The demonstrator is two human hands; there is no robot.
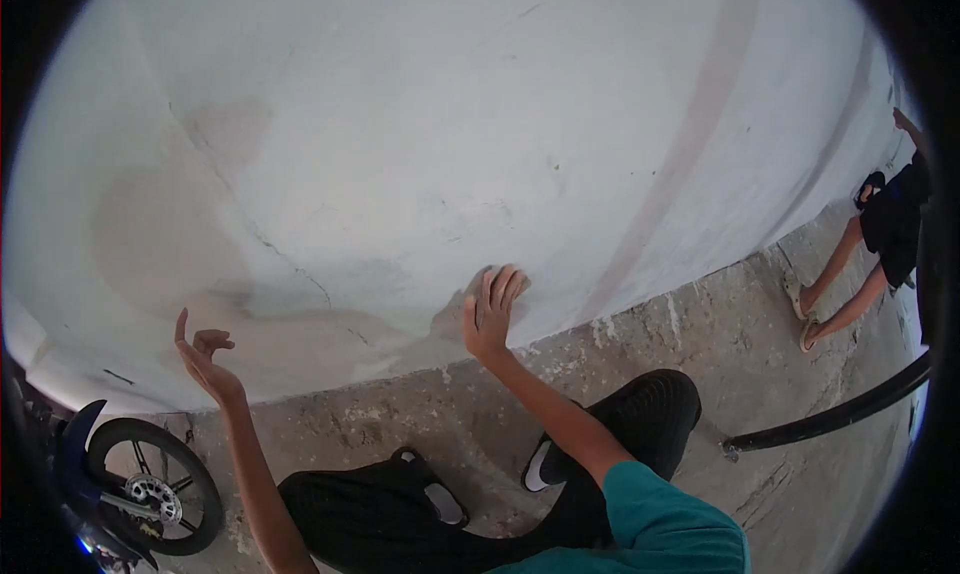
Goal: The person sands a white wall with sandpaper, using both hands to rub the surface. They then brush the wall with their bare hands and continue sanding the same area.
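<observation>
A pale, cracked wall (400, 154) fills the upper part of the view. My left hand (211, 362) is raised near the wall at the lower left, its index finger stretched out and the others partly bent, with nothing in it. Farther right, my right hand (492, 309) is spread against or very close to the lower wall, its fingers apart and its shadow beside it. That hand holds nothing.
A motorcycle wheel (153, 486) stands at the lower left. Another person's legs (838, 274) show at the right, above a curved black pole (840, 414). My bent, black-clad knees are over the rough concrete floor (740, 324).
</observation>
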